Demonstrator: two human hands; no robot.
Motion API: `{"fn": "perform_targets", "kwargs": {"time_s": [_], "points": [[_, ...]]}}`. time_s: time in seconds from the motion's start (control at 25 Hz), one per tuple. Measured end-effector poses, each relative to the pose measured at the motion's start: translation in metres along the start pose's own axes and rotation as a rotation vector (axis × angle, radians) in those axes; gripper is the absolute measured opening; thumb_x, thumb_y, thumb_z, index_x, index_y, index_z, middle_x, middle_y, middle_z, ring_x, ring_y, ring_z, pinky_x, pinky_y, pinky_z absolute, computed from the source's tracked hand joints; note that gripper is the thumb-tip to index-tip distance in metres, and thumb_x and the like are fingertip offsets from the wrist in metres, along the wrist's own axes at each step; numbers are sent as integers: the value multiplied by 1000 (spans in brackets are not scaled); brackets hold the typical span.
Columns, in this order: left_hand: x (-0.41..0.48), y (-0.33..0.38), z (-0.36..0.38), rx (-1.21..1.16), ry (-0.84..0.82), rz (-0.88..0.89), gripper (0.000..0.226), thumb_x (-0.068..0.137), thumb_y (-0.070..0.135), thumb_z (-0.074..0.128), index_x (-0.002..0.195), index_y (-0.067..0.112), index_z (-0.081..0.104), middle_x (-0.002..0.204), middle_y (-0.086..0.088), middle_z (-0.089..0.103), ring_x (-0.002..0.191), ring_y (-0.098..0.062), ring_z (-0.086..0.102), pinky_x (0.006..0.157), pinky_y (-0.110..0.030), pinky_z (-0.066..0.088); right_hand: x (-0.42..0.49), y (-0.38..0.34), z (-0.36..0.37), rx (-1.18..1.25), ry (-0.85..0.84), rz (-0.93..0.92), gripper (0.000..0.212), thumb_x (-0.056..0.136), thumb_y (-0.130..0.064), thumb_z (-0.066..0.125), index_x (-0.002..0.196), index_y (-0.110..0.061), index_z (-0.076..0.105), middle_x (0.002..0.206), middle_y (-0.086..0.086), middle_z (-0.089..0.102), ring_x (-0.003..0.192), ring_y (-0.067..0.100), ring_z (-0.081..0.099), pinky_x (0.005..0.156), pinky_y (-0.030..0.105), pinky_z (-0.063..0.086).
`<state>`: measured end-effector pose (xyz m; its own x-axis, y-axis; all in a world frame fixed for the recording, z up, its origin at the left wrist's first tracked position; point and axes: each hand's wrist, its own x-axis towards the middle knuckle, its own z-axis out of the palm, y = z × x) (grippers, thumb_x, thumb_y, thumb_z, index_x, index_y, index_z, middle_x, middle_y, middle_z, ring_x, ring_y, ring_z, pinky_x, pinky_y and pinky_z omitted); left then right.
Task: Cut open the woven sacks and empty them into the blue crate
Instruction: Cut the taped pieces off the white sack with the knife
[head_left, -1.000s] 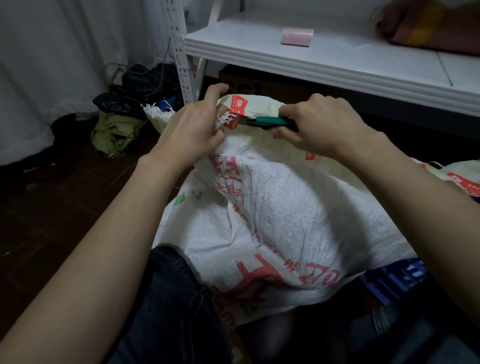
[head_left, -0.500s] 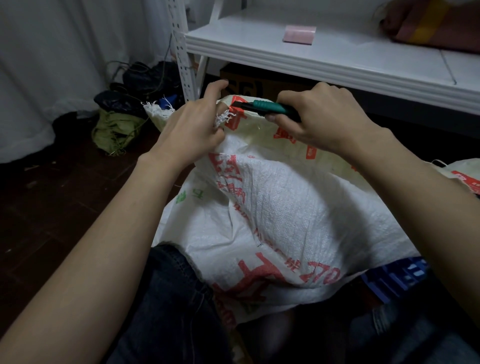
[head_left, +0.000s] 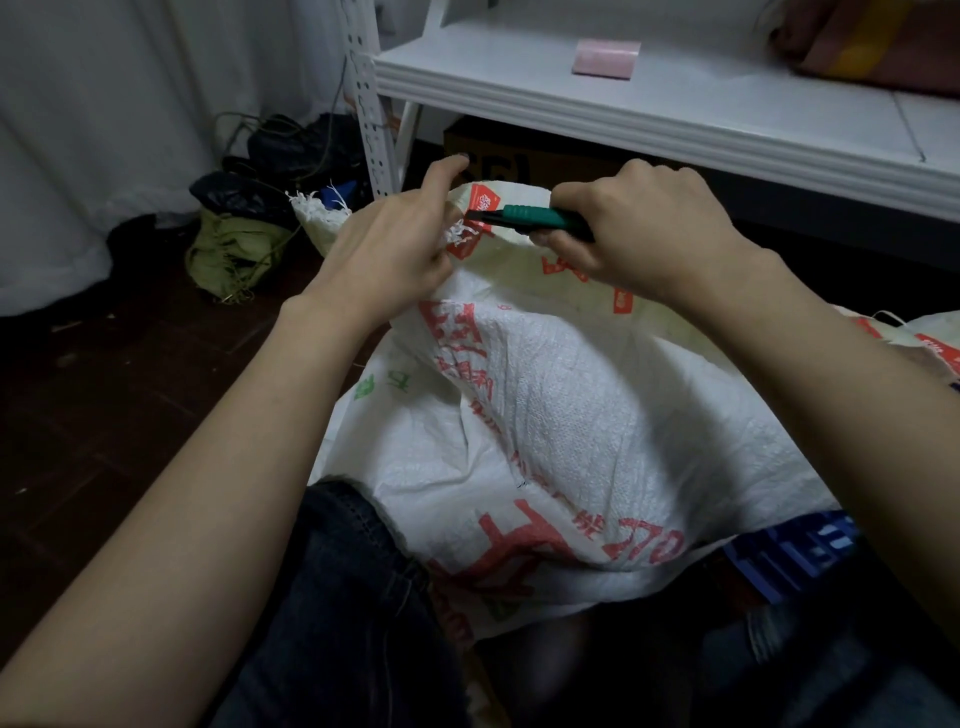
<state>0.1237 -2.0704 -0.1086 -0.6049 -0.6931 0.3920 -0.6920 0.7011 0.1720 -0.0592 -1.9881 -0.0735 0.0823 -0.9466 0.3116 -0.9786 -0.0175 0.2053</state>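
Note:
A white woven sack (head_left: 597, 415) with red print lies across my lap, its frayed top edge raised toward the shelf. My left hand (head_left: 389, 249) pinches that top edge at its left corner. My right hand (head_left: 644, 228) grips a green-handled utility knife (head_left: 530, 215), whose tip points left and meets the sack's top edge beside the left thumb. A corner of the blue crate (head_left: 795, 551) shows under the sack at lower right. Most of the crate is hidden.
A white shelf unit (head_left: 675, 119) stands just beyond the sack, with a pink pad (head_left: 605, 58) on it. Dark bags and a green sack (head_left: 234, 244) lie on the floor at left. Another printed sack (head_left: 930, 343) shows at the right edge.
The right hand moved the knife up and left along the sack's top edge, then slightly back right. The left hand kept its pinch on the corner.

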Motion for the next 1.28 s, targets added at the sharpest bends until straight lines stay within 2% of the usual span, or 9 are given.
{"fn": "perform_targets", "kwargs": {"time_s": [0.24,0.44,0.56,0.68,0.8,0.92,1.08,1.2,1.28], "points": [[2,4,-1,18,23,45,76,81,9,57,146,13,18,98,-13,64,67,-29,51,54,-33,33,-3,-7,6,-87,-120,78,38,98,-44,38,112,-16,60,81,10,43,73,31,44,61,34,28],[1,-8,6,18,89,93,60,81,5,56,137,11,35,109,-12,64,92,-34,59,68,-38,41,0,3,6,-55,-121,87,38,95,-49,43,111,-20,61,87,12,54,81,34,55,63,34,33],[1,-19,7,21,178,95,39,80,2,57,117,6,49,100,-12,66,96,-33,59,81,-38,40,-7,24,5,332,-185,102,35,91,-53,48,96,-22,63,69,2,59,64,22,63,58,31,43],[0,-19,8,27,295,89,26,79,-1,56,104,1,53,83,-17,63,80,-36,58,65,-31,34,-11,38,7,1022,-126,269,41,92,-49,52,80,-9,55,56,5,52,43,19,52,48,29,46],[-3,-9,8,23,320,156,16,76,-4,57,90,2,51,75,-14,56,67,-32,54,50,-37,35,-5,32,11,1336,-5,372,34,92,-39,57,80,-9,47,56,8,51,45,20,50,48,30,47],[-8,7,8,50,361,231,9,76,-2,55,83,3,51,75,-11,54,65,-28,51,46,-39,38,7,7,10,1531,-15,408,20,91,-26,61,85,-8,52,64,10,60,53,16,61,52,27,50],[-10,21,8,99,423,288,9,84,8,48,80,3,55,73,-12,55,62,-29,54,42,-38,40,16,-19,16,1577,-71,393,21,88,-25,66,92,-5,61,84,11,70,80,16,68,76,27,57],[-11,28,16,77,361,379,9,79,0,54,87,0,59,80,-15,59,70,-33,58,46,-42,47,18,-25,19,1648,-74,467,21,85,-21,70,70,-8,61,61,0,63,61,10,63,60,24,54],[-12,33,21,59,285,480,10,76,0,53,85,-1,57,80,-17,58,70,-33,58,44,-41,46,18,-28,24,1549,-58,559,19,80,-20,75,77,-4,63,68,5,63,66,15,64,59,25,55]]}}
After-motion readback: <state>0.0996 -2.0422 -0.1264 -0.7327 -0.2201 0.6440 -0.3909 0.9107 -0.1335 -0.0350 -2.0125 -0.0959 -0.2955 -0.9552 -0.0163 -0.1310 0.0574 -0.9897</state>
